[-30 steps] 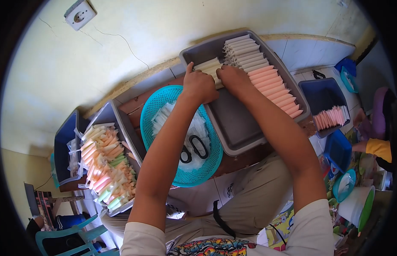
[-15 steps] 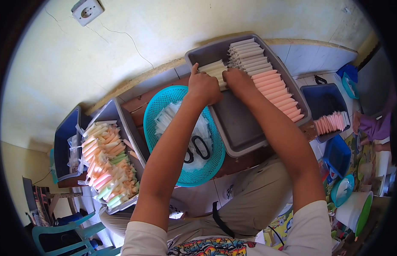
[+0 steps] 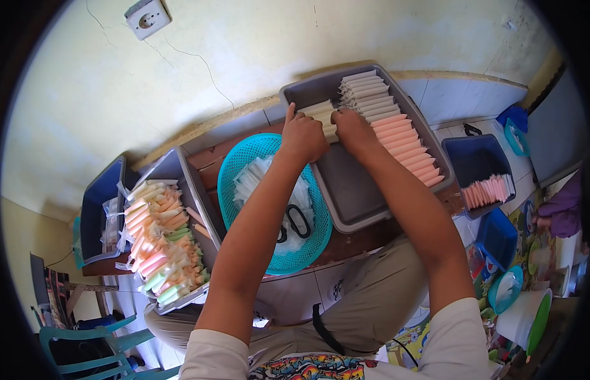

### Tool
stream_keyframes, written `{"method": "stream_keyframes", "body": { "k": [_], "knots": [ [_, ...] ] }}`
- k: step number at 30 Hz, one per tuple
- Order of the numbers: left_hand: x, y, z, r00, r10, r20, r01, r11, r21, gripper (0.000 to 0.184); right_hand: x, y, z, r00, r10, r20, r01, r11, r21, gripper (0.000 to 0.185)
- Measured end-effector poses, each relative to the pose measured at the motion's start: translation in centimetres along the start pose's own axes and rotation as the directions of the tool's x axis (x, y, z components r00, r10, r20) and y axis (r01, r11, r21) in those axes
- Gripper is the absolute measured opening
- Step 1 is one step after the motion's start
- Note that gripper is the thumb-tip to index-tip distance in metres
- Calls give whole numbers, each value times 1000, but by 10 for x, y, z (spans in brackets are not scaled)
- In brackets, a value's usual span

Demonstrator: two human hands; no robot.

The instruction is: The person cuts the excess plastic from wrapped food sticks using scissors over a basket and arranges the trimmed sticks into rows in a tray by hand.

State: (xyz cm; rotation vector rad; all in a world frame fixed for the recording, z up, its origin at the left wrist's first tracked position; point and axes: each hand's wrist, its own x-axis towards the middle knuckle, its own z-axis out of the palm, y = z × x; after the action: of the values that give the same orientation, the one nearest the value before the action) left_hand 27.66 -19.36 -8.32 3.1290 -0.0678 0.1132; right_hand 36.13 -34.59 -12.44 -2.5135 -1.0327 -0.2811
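Observation:
A grey tray [image 3: 346, 223] holds rows of filled ice pop tubes. My left hand [image 3: 304, 136] is at its left side, fingers curled at one end of a cream ice pop tube [image 3: 330, 132] and thumb sticking up. My right hand [image 3: 355, 132] is closed at the tube's other end; its fingertips are partly hidden. More cream ice pop tubes [image 3: 319, 109] lie just behind. To the right are white ice pop tubes [image 3: 369, 95], with pink ice pop tubes [image 3: 409, 149] in front of them.
Left of the tray, a turquoise basket [image 3: 320, 237] holds clear plastic and black-handled scissors [image 3: 298, 221]. Further left, a grey bin [image 3: 200, 202] is heaped with coloured ice pops. On the right, a dark blue bin [image 3: 475, 149] contains pink ones. Another person's purple clothing [image 3: 561, 202] shows at far right.
The view has shifted slightly, so the tray sits a little lower. My hands stay at the cream ice pop tubes with nearly the same grip. The other person at the far right has changed posture.

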Motion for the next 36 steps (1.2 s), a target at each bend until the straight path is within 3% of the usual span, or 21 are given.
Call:
{"method": "stream_keyframes", "body": {
  "k": [9,11,12,14,17,22,29,31,36],
  "knots": [
    [-3,-2,12,990,-17,-136,7,997,-74,42,2,6,-7,996,-15,-93,22,997,71,17],
    [-6,-3,16,937,-13,-348,-62,977,-204,40,3,5,-12,993,-25,-116,37,994,101,17],
    [-9,-2,17,937,-13,-350,-61,978,-201,40,1,2,-16,990,-20,-138,36,992,119,18],
    [-16,-1,19,848,-39,-528,-110,963,-248,38,-2,-5,-26,987,-21,-160,44,989,139,20],
    [-37,2,10,766,-38,-642,-107,977,-186,39,-9,-17,-39,975,-31,-219,72,980,183,25],
    [-92,-11,-4,767,-90,-635,-97,962,-254,41,-23,-51,-61,963,-53,-263,143,932,333,24],
    [-165,-44,-46,729,-204,-654,-17,949,-315,35,-50,-132,-80,908,-251,-336,347,900,265,26],
    [-186,-53,-56,724,-232,-649,15,947,-321,35,-55,-158,-80,913,-252,-321,371,838,399,27],
    [-236,-81,-73,704,-275,-654,80,947,-312,34,-58,-216,-74,857,-386,-343,505,762,406,27]
  ]
}}
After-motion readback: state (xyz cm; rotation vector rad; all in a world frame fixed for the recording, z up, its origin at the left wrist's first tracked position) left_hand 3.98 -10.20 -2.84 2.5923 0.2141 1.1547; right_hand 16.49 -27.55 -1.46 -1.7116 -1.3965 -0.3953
